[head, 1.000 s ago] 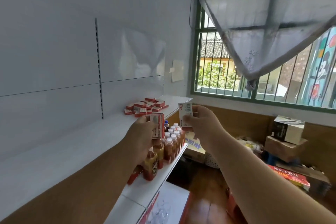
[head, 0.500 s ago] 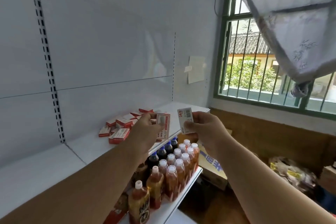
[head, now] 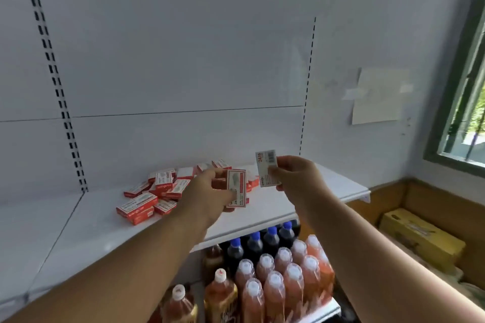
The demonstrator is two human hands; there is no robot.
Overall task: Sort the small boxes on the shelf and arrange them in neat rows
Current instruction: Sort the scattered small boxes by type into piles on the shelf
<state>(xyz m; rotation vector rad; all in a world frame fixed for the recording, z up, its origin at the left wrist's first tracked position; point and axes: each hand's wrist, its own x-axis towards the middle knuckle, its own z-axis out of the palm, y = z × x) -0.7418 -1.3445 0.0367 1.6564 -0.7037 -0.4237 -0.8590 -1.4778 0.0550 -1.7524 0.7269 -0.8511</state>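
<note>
Hands: left hand point(head: 207, 195) pinches one small box point(head: 237, 188) upright; right hand point(head: 296, 178) pinches another box point(head: 267, 168), both held above the shelf point(head: 275, 204).
Pile: loose boxes point(head: 157, 191) lie jumbled at the shelf's back, no rows yet.
Risk: thin fingertip grips could let a box slip onto the bottles point(head: 275, 278) below.
Risk: setting one down carelessly may knock the heap further askew.

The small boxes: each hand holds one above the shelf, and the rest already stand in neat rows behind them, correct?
Not quite. The left hand and right hand do each hold a small box above the shelf, but the head view shows the rest lying in a loose jumbled pile, not in neat rows.
</note>
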